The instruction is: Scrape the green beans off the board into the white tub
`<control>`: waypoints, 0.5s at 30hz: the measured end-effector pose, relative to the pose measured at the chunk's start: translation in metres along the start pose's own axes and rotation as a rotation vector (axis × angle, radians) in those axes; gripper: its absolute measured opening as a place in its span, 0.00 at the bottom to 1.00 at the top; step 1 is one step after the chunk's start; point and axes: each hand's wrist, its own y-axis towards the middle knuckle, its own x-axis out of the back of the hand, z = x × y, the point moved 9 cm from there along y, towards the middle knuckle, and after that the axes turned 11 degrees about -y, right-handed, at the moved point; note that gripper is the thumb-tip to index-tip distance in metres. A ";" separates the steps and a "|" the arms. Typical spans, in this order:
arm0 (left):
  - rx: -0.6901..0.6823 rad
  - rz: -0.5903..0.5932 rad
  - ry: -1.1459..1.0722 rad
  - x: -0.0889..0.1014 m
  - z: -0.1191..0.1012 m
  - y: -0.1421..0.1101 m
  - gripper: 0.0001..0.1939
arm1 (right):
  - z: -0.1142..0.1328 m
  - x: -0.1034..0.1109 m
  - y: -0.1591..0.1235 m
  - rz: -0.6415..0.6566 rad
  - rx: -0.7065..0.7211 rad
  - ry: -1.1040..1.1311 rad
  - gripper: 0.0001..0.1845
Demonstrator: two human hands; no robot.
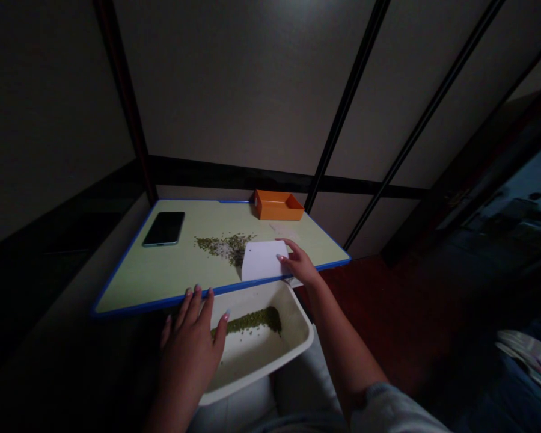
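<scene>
My right hand (299,263) grips the right edge of a white card (264,260), thumb on its face. The card stands tilted on the table near its front edge, beside a spread of small green beans (216,245) mixed with some whitish bits. My left hand (193,331) has its fingers spread and rests at the left rim of a white plastic basin (302,331), the fingertips by the table edge. More green beans (256,320) lie in the basin, which sits on my lap under the table's front edge.
The pale green table (139,282) has a blue border. A dark-screened phone (165,228) lies at its left. An orange open box (277,210) stands at the back right. Behind rises a panelled wall (243,90), and striped fabric (532,355) lies far right.
</scene>
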 end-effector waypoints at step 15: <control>0.010 0.009 0.001 -0.002 0.002 0.000 0.28 | -0.002 0.037 -0.010 -0.361 0.039 0.270 0.38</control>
